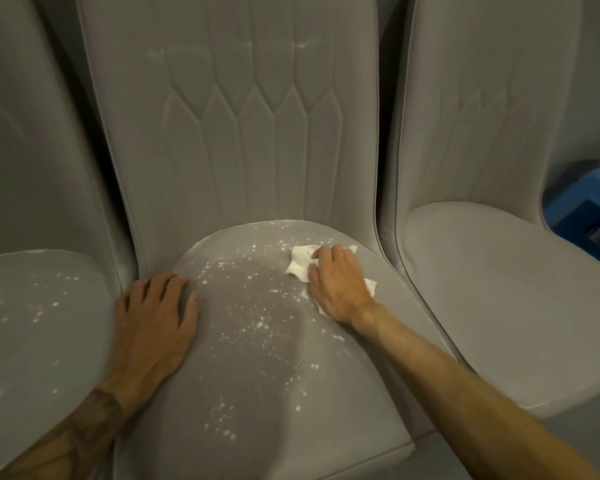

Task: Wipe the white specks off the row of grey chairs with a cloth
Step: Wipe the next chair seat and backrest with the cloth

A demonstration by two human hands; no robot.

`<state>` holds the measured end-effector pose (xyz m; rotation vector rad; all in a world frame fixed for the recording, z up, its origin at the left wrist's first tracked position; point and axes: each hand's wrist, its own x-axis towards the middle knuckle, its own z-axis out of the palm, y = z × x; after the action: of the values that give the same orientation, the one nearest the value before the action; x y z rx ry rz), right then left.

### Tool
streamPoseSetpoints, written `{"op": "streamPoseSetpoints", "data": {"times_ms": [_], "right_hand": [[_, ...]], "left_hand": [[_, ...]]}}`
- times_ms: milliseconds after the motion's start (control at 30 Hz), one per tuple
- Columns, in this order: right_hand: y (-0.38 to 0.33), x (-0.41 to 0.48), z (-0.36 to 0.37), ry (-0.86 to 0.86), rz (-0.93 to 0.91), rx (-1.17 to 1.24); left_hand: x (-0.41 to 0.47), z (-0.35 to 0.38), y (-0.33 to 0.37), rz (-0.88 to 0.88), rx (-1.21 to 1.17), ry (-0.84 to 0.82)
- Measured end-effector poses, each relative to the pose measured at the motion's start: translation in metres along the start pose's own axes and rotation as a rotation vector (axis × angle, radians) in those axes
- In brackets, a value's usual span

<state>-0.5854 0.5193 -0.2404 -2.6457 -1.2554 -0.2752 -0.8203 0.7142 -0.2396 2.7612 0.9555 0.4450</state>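
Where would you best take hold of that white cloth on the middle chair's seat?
Probably from above, by the crumpled bunch of the white cloth that sticks out to the left past the right hand. The cloth lies low on the middle chair's seat, so only its raised folds offer a grip.

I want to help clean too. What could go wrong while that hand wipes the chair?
The small cloth in the right hand might just push the specks onto the left chair. The left hand, flat on the middle seat, could smear specks beside it. The faint white marks high on the backrest could be missed.
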Motion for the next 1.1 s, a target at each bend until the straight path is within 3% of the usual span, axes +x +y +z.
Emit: {"op": "streamPoseSetpoints", "data": {"times_ms": [167,367,567,767,867,967,1100], "right_hand": [[0.010,0.037,0.000,0.007,0.233,-0.184],[-0.008,0.039,0.014,0.015,-0.050,0.039],[0.012,0.048,0.007,0.069,0.199,-0.068],[-0.039,0.021,0.014,0.005,-0.105,0.167],[-0.001,0.026,0.003,0.002,-0.028,0.073],[0.017,0.036,-0.005,0.006,0.220,-0.112],[-0.026,0.037,0.008,0.057,0.066,0.077]], "left_hand": [[-0.002,-0.002,0.002,0.012,0.010,0.023],[-0.001,0.000,-0.001,0.019,0.032,0.032],[0.001,0.003,-0.005,0.010,-0.019,0.047],[0.000,-0.005,-0.007,0.050,0.010,0.011],[0.002,-0.012,-0.016,0.160,0.060,-0.022],[-0.001,-0.013,-0.030,0.220,0.051,0.005],[-0.004,-0.006,-0.034,0.185,0.003,0.117]]}}
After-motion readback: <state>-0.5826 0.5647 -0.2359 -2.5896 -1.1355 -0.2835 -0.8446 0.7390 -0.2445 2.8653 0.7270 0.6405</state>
